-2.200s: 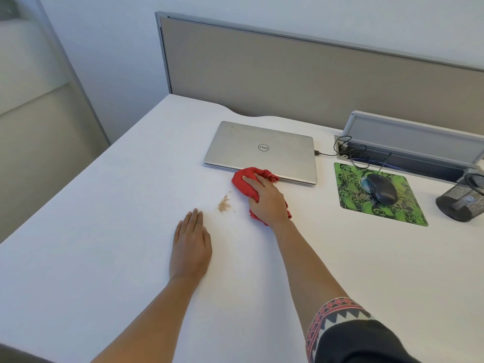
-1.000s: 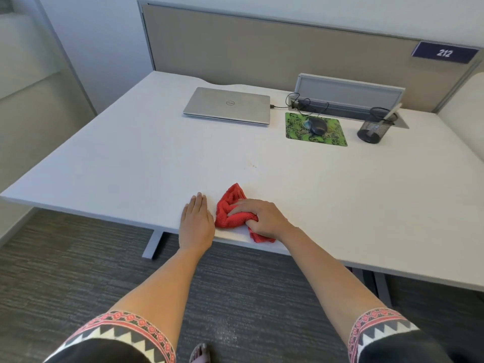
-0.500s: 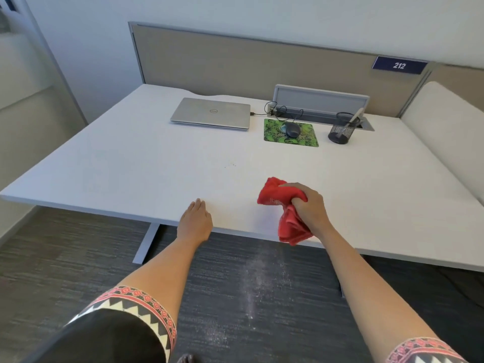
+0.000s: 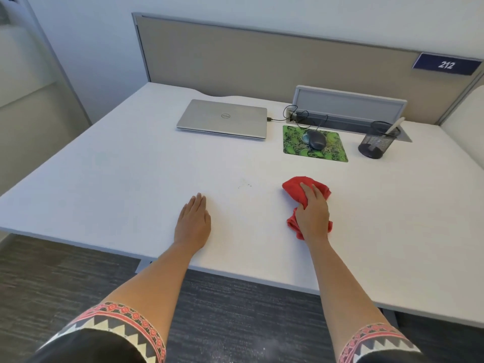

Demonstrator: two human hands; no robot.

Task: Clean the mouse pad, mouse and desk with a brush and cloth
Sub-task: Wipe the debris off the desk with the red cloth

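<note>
My right hand (image 4: 313, 214) presses a crumpled red cloth (image 4: 294, 187) flat on the white desk (image 4: 131, 179), near the front middle. My left hand (image 4: 193, 222) lies palm down on the desk to the left of it, fingers together and holding nothing. A few tiny dark specks (image 4: 245, 185) remain on the desk between the hands, slightly further back. A green patterned mouse pad (image 4: 332, 151) lies at the back right with a dark wired mouse (image 4: 316, 139) on it. No brush is clearly visible.
A shut silver laptop (image 4: 222, 117) lies at the back middle, cabled to a raised grey cable box (image 4: 348, 104). A black mesh pen cup (image 4: 375, 142) stands right of the pad. A beige partition (image 4: 262, 56) backs the desk. Pale dust lies on the dark carpet (image 4: 235, 310).
The cloth swept the crumbs off the front edge onto the floor. My right hand then lifted it and set it back on the desk, further in and to the right. My left hand slid inward.
</note>
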